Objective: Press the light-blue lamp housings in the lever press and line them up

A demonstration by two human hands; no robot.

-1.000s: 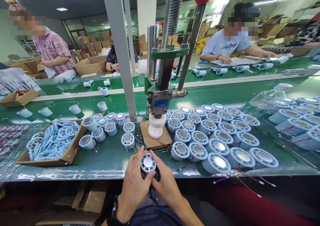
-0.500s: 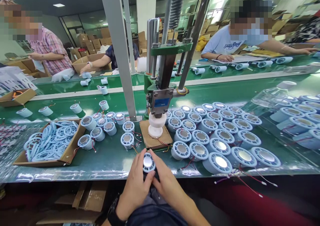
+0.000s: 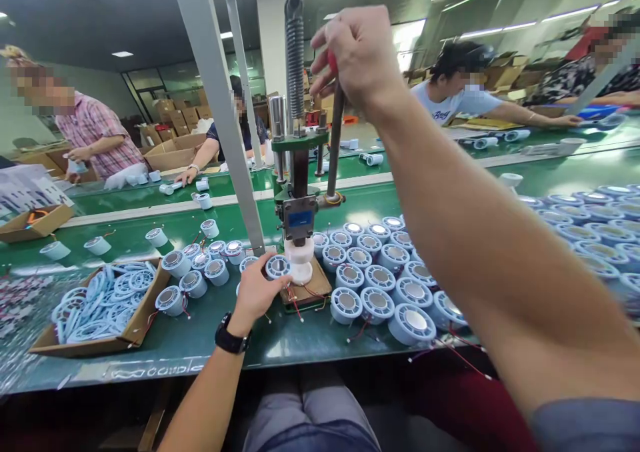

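My left hand (image 3: 256, 291) grips a light-blue round plastic housing (image 3: 278, 267) with a silver disc in its ringed top. It is beside the white round block (image 3: 300, 273) on the press's brown base pad (image 3: 315, 285). My right hand (image 3: 361, 52) is raised high, closed over the red knob (image 3: 333, 63) of the press lever (image 3: 337, 132), its fingers loosely bent. The hand partly hides the knob. The green hand press (image 3: 300, 219) stands between both arms, its white pressing head (image 3: 299, 251) just above the white block.
Many similar housings (image 3: 379, 279) with thin wires stand right of the press, and several (image 3: 193, 283) to its left. A cardboard box (image 3: 145, 319) holds blue rings. A grey post (image 3: 220, 105) rises behind. Co-workers (image 3: 100, 129) sit across the green conveyor (image 3: 130, 215).
Both hands were together round a housing at the table edge. The left has carried the housing forward beside the press; the right has let go and risen to the lever knob. The view has shifted.
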